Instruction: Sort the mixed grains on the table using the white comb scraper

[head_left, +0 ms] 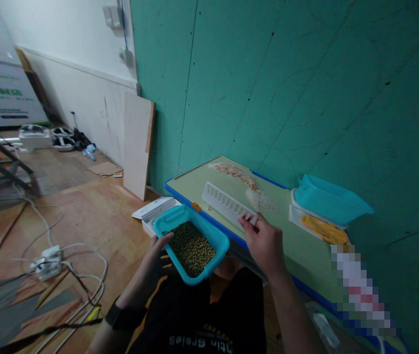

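My left hand [157, 258] grips the left side of a blue plastic basin [217, 237], thumb over its rim. In the basin lie dark green beans [183, 239] and pale tan beans [202, 253], partly mixed. The basin is held over my lap, beside the near edge of a pale green table [294, 255]. My right hand [266, 241] is closed on the right end of a white slotted plastic strip [226, 202], which is held above the tabletop. Beyond the strip, tan beans [233, 172] and white grains [263, 201] are spread on the table.
A second blue basin [329, 199] in a white tray [296, 216] and a yellow cloth-like item [323, 228] are on the table's right. A green wall [268, 88] stands behind. An open white box [158, 209], a leaning board [135, 145] and a power strip [49, 263] with cables are leftward.
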Available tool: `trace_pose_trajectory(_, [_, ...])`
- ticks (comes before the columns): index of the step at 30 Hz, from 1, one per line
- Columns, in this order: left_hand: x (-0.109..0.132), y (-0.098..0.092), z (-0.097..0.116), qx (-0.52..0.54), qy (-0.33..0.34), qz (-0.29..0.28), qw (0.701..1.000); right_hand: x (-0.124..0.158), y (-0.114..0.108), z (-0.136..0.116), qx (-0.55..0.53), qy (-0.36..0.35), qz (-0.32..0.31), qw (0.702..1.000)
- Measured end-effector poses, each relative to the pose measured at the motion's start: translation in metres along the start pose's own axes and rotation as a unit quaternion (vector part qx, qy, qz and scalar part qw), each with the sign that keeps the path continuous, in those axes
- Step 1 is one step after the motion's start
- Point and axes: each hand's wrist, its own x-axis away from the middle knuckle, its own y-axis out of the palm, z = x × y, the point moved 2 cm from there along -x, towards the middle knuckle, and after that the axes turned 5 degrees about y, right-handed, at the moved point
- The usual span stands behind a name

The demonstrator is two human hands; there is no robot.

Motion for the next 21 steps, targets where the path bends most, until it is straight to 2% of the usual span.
trace_pose_trajectory(6, [-0.001, 0.0, -0.001, -0.006, 0.0, 0.0, 1.0, 0.02, -0.017, 0.005, 0.03, -0.019, 0.041, 0.999])
trace_pose_trajectory(17, [0.002, 0.003, 0.0, -0.007, 0.001, 0.001, 1.0, 0.03, -0.013, 0.008, 0.034, -0.024, 0.046, 0.998])
trace_pose_trajectory(21, [0.005, 0.005, 0.002, -0.004, 0.005, -0.005, 1.0, 0.028, -0.016, 0.003, 0.033, -0.022, 0.028, 0.999])
